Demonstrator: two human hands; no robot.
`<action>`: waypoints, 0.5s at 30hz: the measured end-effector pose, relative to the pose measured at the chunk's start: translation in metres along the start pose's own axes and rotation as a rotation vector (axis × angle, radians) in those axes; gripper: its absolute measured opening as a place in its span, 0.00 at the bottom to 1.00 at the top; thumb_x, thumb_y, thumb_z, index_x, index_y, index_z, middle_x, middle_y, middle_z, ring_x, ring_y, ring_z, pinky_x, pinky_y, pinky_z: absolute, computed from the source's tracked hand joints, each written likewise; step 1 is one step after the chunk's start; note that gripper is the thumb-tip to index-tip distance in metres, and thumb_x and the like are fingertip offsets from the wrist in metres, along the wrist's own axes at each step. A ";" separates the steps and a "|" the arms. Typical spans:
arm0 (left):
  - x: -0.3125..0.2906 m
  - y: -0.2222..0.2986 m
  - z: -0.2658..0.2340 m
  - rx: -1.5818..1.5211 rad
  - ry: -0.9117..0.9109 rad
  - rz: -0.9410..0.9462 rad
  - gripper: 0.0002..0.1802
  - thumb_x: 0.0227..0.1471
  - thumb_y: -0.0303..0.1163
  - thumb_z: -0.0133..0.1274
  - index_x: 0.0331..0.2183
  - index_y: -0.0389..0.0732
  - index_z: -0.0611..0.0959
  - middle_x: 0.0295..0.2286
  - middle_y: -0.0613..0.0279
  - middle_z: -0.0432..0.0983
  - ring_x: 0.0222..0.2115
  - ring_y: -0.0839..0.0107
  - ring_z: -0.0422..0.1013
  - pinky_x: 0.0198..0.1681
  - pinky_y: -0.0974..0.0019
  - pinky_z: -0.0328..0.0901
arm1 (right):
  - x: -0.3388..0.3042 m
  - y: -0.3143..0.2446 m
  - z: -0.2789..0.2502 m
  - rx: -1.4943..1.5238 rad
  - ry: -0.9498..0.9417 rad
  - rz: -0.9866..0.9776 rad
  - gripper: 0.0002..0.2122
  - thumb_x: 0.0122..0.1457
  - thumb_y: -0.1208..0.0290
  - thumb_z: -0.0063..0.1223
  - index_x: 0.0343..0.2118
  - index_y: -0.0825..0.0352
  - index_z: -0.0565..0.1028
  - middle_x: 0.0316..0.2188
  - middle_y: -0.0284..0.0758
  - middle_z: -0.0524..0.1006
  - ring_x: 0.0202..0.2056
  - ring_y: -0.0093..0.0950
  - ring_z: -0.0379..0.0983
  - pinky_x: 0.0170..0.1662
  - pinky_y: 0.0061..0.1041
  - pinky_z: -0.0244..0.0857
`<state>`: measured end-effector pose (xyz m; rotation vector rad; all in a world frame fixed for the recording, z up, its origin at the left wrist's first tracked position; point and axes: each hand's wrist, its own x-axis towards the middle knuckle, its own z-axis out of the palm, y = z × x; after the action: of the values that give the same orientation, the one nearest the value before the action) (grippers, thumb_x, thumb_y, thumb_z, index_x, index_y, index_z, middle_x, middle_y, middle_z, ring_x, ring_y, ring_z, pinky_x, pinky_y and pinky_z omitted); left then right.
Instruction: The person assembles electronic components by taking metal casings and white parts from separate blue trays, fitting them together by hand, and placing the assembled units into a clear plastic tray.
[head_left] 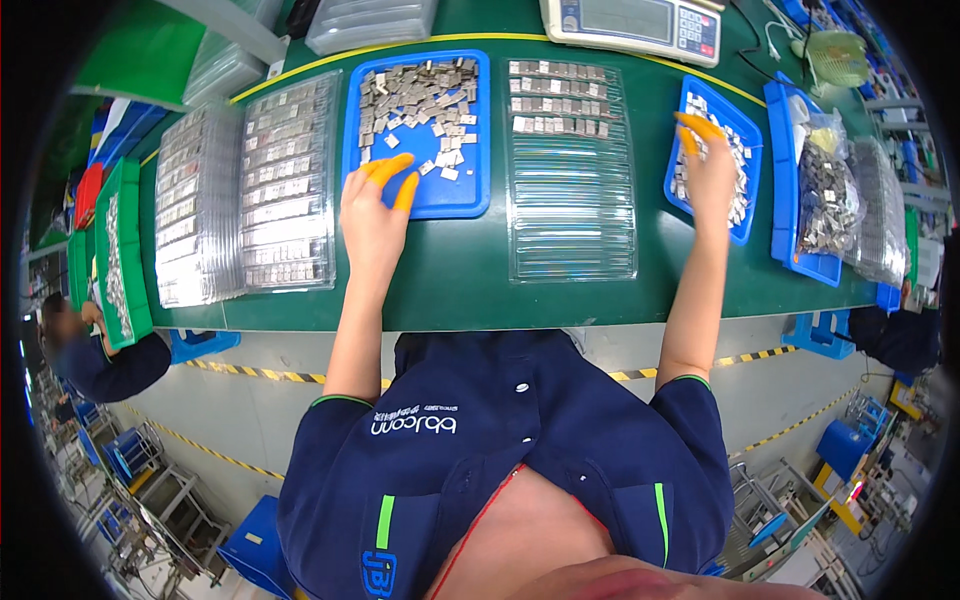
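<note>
My left hand (pixel 375 210) is at the near left corner of a blue tray (pixel 440 198) of small metal-coloured rectangular parts (pixel 425 95). Its thumb and forefinger, in orange finger covers, are apart with nothing visible between them. My right hand (pixel 711 175) reaches over a smaller blue tray (pixel 741 235) of small whitish pieces (pixel 742 165). Its orange-covered fingertips are slightly apart above the pieces, and I see nothing held. Between my hands lies a clear plastic blister tray (pixel 572 220). Metal parts (pixel 557 88) fill its far rows; its nearer rows hold none.
Filled clear trays (pixel 290 180) are stacked at the left, beside a green bin (pixel 125 250). A weighing scale (pixel 635 28) stands at the back. On the right, a blue bin (pixel 785 200) holds bagged parts (pixel 828 200). A person (pixel 110 365) sits at far left.
</note>
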<state>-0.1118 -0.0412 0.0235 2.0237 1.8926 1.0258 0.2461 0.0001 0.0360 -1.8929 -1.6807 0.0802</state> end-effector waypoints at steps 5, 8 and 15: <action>0.016 0.000 0.007 0.112 -0.102 -0.030 0.14 0.37 0.30 0.58 0.31 0.39 0.79 0.30 0.58 0.71 0.34 0.62 0.65 0.41 0.66 0.60 | -0.013 0.038 -0.012 -0.362 -0.051 0.179 0.16 0.45 0.73 0.55 0.40 0.63 0.73 0.35 0.45 0.73 0.37 0.36 0.70 0.39 0.30 0.63; 0.019 0.001 0.010 0.132 -0.194 -0.070 0.13 0.36 0.31 0.58 0.30 0.39 0.80 0.30 0.57 0.71 0.35 0.62 0.65 0.40 0.66 0.60 | -0.011 0.042 -0.010 -0.286 -0.050 0.242 0.13 0.43 0.76 0.55 0.36 0.65 0.75 0.30 0.44 0.74 0.32 0.36 0.71 0.36 0.31 0.64; 0.018 0.011 0.005 -0.222 -0.164 -0.334 0.11 0.38 0.28 0.58 0.29 0.37 0.80 0.25 0.56 0.75 0.27 0.70 0.71 0.31 0.73 0.65 | -0.010 0.041 -0.010 -0.287 -0.075 0.278 0.11 0.42 0.78 0.54 0.32 0.67 0.75 0.26 0.43 0.75 0.29 0.38 0.72 0.35 0.32 0.64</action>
<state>-0.1009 -0.0243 0.0322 1.5541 1.8543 0.9053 0.2847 -0.0138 0.0222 -2.3584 -1.5303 0.0213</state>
